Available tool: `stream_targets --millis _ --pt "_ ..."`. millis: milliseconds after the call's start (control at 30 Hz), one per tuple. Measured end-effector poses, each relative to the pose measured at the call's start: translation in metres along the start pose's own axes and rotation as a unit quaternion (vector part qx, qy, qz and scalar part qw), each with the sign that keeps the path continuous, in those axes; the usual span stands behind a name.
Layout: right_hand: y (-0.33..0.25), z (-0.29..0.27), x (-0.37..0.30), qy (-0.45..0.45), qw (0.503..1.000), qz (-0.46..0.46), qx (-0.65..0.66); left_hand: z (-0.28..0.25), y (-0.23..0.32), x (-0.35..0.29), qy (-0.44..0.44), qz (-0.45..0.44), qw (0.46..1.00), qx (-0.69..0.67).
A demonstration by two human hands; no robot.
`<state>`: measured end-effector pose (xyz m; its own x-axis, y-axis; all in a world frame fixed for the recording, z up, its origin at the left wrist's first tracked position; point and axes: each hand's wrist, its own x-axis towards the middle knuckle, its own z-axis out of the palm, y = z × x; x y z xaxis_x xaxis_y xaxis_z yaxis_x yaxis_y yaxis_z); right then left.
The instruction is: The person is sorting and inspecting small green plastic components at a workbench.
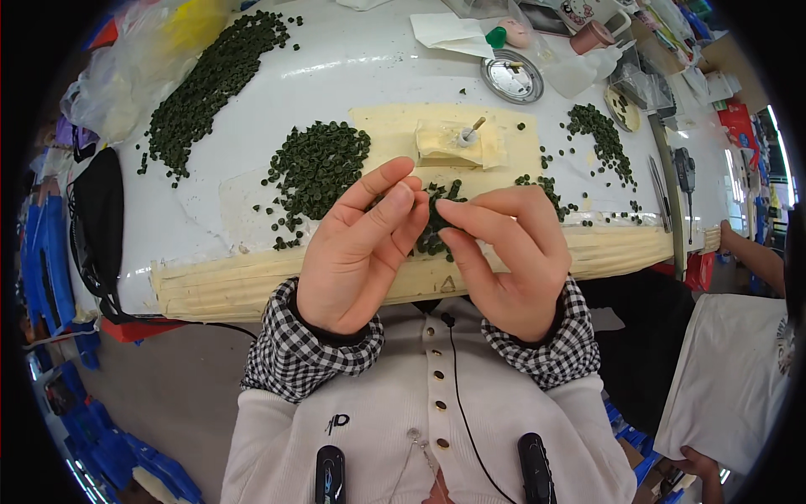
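Observation:
Both my hands are raised over the near edge of the table, fingertips close together. My left hand (357,248) has its thumb pressed against bent fingers, with one finger stretched out; whatever it pinches is hidden. My right hand (516,252) is curled, its fingertips drawn toward the left ones. Any piece in it is too small to make out against the dark green parts behind. Those small cup-shaped green parts (432,244) lie just beyond and below my fingertips. A larger heap of the same green parts (319,164) sits beyond my left hand.
Beyond my hands stands a tape-covered block (449,143) with a thin upright stick (478,123). More green parts form a long pile (210,80) at far left and a scatter (600,139) at right. A round metal lid (512,77), tweezers (659,193) and another person's arm (756,256) are rightward.

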<state>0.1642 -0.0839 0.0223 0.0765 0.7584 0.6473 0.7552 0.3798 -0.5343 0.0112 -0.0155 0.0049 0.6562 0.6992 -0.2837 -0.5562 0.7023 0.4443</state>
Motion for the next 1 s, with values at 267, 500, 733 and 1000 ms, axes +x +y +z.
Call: stream_targets --millis 267,500,733,1000 --pt "-0.002 0.018 0.016 -0.026 0.997 0.029 0.064 -0.016 0.001 0.0 -0.027 0.022 0.999 0.03" --pt "0.001 0.01 0.021 -0.022 0.997 0.007 0.076 -0.009 0.009 0.001 -0.084 -0.055 0.993 0.066" --pt "0.043 -0.044 0.01 0.054 0.991 0.112 -0.048 -0.011 0.016 -0.003 -0.03 -0.015 0.997 0.064" --pt "0.099 -0.071 -0.002 -0.111 0.971 0.106 -0.186 -0.004 0.015 0.0 -0.009 0.007 0.997 0.075"
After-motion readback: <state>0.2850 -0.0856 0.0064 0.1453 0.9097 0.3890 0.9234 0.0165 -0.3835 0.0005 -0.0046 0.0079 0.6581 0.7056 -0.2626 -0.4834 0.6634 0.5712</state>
